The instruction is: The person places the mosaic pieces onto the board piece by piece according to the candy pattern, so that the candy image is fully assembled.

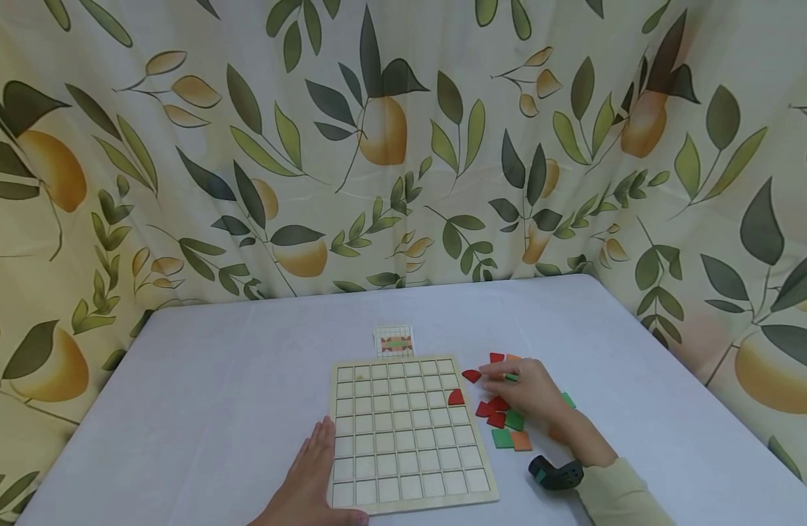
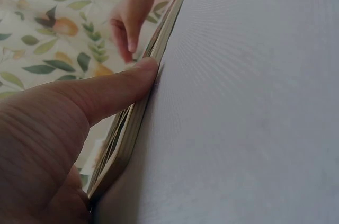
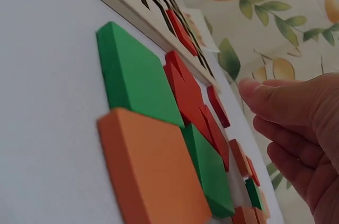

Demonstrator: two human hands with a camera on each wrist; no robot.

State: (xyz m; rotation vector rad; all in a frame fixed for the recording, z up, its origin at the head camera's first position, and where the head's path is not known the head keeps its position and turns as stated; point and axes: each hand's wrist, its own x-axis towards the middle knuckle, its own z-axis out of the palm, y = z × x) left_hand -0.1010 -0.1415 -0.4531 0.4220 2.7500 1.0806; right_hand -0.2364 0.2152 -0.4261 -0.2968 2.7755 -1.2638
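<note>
In the head view my left hand point(image 1: 311, 467) lies at the near left corner of a wooden grid board point(image 1: 412, 506). Its fingers stretch along the left side, and the thumb point(image 2: 119, 87) presses the near edge in the left wrist view. One red quarter-circle piece point(image 1: 456, 397) sits in the grid near its right side. My right hand point(image 1: 524, 387) hovers over loose pieces right of the board, fingers loosely bent. Its fingertips are close to another red piece point(image 1: 471, 375). In the right wrist view that piece point(image 3: 218, 106) lies on the table, and nothing shows between thumb and forefinger.
A pattern card point(image 1: 394, 341) lies against the board's far edge. Several red, green point(image 1: 502, 438) and orange point(image 1: 521, 440) pieces spread along the board's right side. A black strap device point(image 1: 556, 473) is on my right wrist. A fruit-print curtain point(image 1: 403, 146) hangs behind the white-covered table point(image 1: 212, 409).
</note>
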